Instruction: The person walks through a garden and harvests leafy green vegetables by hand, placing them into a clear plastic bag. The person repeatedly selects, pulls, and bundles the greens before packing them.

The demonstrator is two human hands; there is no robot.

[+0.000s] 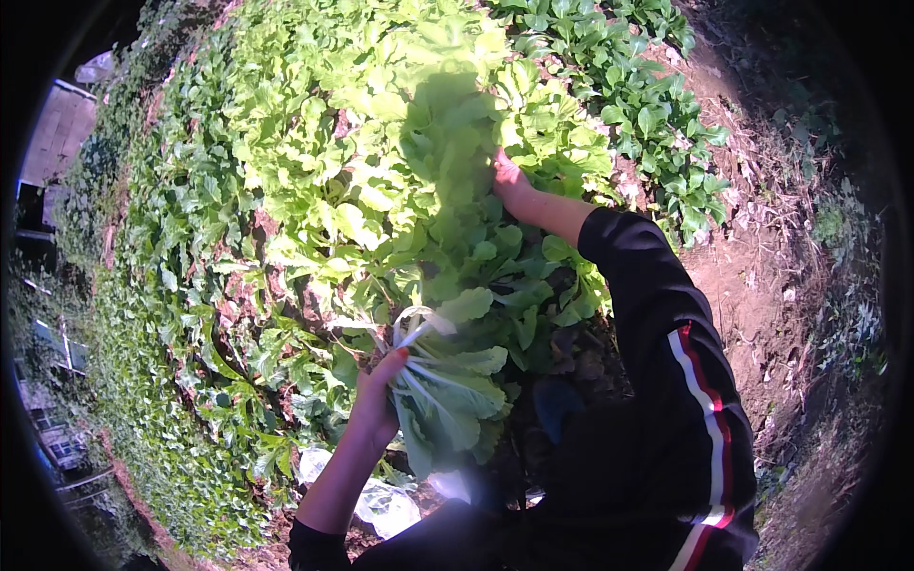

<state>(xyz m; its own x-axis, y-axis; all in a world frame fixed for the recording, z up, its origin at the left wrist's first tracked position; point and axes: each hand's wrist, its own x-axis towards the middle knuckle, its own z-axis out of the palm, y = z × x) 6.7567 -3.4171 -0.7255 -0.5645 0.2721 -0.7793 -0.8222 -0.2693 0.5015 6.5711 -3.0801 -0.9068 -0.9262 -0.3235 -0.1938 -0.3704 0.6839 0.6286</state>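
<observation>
My left hand point(380, 398) grips a bunch of pulled leafy greens point(453, 389) by the stem bases. Its pale stems fan out to the right, and thin soil-covered roots stick out at the left. Farther forward, my right hand point(508, 175) reaches among the growing light-green leafy plants point(343, 164). Its fingertips are partly hidden by leaves, so whether they hold a plant cannot be told. My shadow falls across the leaves beside that hand.
Darker green plants point(646, 118) grow in a strip at the right, bordered by bare soil point(750, 285). Crumpled clear plastic point(385, 505) lies on the ground near my left forearm. More crop rows point(178, 250) run along the left, with buildings point(61, 135) beyond them.
</observation>
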